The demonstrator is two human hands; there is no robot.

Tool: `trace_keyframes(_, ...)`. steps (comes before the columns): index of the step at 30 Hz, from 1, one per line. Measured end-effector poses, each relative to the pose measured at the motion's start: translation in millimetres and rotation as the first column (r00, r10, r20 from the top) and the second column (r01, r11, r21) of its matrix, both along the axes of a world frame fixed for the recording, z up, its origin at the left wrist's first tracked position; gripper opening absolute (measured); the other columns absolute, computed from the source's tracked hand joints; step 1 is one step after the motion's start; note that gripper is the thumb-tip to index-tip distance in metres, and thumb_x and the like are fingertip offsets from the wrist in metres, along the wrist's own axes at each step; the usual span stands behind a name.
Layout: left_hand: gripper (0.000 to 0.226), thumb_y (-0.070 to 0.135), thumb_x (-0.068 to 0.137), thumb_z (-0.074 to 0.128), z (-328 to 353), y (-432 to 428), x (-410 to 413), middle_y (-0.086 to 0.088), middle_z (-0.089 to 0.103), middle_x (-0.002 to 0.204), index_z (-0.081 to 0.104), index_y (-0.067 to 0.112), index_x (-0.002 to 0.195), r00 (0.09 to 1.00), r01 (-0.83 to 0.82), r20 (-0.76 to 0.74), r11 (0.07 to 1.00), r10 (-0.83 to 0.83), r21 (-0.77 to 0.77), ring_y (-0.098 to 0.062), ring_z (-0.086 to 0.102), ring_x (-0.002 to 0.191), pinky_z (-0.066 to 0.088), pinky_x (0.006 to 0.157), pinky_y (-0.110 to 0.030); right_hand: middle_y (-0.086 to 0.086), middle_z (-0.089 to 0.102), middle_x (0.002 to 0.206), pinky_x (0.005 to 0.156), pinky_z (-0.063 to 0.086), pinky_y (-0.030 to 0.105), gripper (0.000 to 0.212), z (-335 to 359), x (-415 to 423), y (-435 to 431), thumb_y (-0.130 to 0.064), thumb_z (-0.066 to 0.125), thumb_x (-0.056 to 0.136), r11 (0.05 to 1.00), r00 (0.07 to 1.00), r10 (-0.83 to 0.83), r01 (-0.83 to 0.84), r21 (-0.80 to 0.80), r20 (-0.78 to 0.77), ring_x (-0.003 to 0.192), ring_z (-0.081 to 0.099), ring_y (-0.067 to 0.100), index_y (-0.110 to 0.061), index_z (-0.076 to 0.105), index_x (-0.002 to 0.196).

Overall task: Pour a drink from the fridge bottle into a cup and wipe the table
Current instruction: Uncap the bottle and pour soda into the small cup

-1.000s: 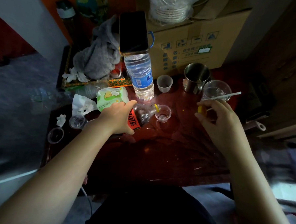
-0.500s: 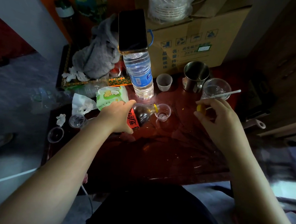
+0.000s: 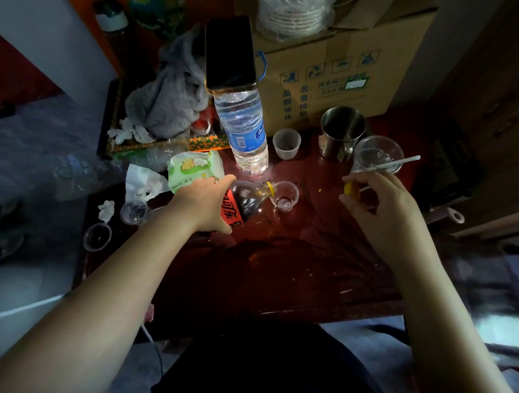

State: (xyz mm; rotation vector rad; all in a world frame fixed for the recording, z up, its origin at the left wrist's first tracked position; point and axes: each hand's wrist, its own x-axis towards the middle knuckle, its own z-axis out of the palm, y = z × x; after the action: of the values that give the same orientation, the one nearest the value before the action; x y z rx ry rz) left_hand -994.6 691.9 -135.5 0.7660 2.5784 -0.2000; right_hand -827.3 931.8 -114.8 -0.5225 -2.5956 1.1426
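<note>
Two hands are over the dark red table, and only the left one is doing the pouring. The left hand grips the cola bottle round its labelled lower half, fingers curled about it. The bottle lies tipped almost flat, its long axis running from that hand out to the right, with the yellow-ringed mouth at the near-left rim of the small clear cup. The cup stands upright on the table just beyond the neck, so any further tilt or a lift back to upright turns on the mouth keeping over that rim. The right hand hangs well apart from the cup on the other side, fingers bent, pinching what looks like the yellow cap, though most of it is covered by the fingertips. The left hand hides the bottle's base. The light is dim, and no stream can be made out at the mouth; the cup seems to hold only a little at its bottom. Glossy patches on the tabletop may be spill or mere reflection; I cannot tell which.
</note>
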Motion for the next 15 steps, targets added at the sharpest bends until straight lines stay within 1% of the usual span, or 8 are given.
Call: trace_keyframes(15,0.105,0.053,0.056,0.082,-0.4,3.1,1.0,-0.003,0.053,0.125,0.025,0.031,0.141,1.000,0.001,0.010,1.000,-0.001,-0.015,-0.026,0.046,0.119,0.045,0.081,-0.038,-0.008,0.056,0.109,0.075,0.041,0.002,0.027,-0.3,2.4,-0.2,-0.023,0.068,0.084,1.000,1.000,-0.001,0.001,-0.012,0.001,0.091,0.056,0.004,-0.021,0.064,0.110)
